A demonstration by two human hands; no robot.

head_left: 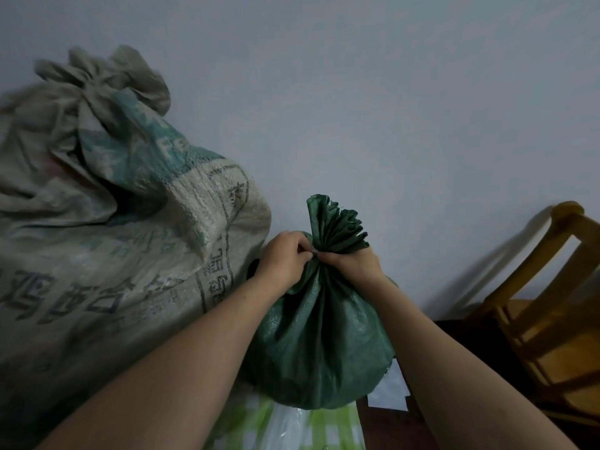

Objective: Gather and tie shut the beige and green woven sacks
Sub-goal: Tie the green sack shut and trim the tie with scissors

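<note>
Both hands meet at the neck of the green sack (321, 345), which stands low in the middle of the view, just in front of the pale wall (389, 108). The left hand (284, 259) has its fingers curled and pinches the gathered cloth from the left side; the right hand (354, 264) grips the same bunched neck from the right, its fingertips touching those of the left. Above the 2 hands the mouth of the sack fans out in tight pleats. Whether a cord runs between the fingers is too small to tell. The beige sack (113, 254) sits just beside the green one, to its left and much larger, with faded teal print and dark lettering; its top is bunched into a knot. Under the green sack lies a clear plastic bag (292, 427) with green checks, and a white sheet (389, 391) beside it. A wooden chair (552, 319) stands at the right.
</note>
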